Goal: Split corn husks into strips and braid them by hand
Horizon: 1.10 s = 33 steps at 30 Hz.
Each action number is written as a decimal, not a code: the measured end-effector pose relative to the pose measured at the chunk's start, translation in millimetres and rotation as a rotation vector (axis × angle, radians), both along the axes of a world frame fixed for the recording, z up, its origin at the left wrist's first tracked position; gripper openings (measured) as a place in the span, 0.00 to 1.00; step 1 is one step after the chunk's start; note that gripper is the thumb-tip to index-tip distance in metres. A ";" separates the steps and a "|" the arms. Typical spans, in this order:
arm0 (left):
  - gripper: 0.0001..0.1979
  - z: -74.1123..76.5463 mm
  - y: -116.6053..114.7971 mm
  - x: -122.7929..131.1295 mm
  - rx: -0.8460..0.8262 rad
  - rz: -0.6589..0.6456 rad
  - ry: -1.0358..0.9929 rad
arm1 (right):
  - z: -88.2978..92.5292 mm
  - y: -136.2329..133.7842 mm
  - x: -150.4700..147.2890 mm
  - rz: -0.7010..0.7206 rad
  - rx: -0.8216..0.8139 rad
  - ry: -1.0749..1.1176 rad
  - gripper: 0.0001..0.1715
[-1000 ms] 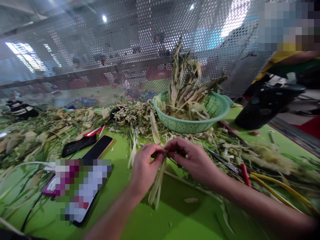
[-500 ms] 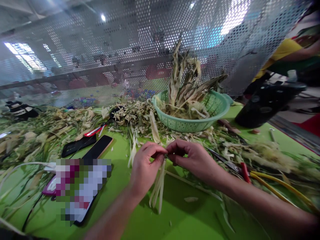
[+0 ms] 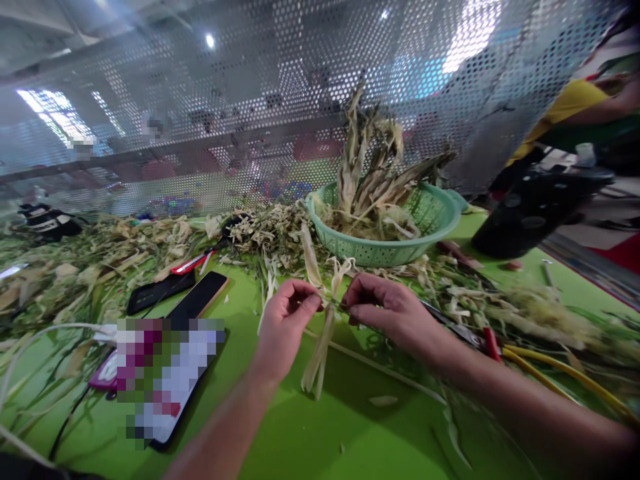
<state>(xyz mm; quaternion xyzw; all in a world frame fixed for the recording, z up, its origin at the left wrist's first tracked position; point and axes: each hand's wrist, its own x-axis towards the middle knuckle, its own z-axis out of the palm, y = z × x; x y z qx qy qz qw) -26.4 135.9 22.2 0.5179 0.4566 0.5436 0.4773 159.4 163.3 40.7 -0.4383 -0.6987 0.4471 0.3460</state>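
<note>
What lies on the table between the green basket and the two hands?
In the head view, loose pale leaf strips lie between the basket and the left hand and right hand, which pinch a strip bundle.

The left hand (image 3: 285, 327) and right hand (image 3: 390, 313) are bare, both forearms uncovered along their whole visible length.

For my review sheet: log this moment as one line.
left hand: pinches husk strips | right hand: pinches same strips | strips: hang down over green table | behind: teal basket of husks
</note>
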 end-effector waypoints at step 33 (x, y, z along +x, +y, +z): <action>0.09 7.7 -5.2 0.6 0.025 -0.069 -0.013 | -1.2 0.1 -5.9 -0.031 0.337 -0.258 0.09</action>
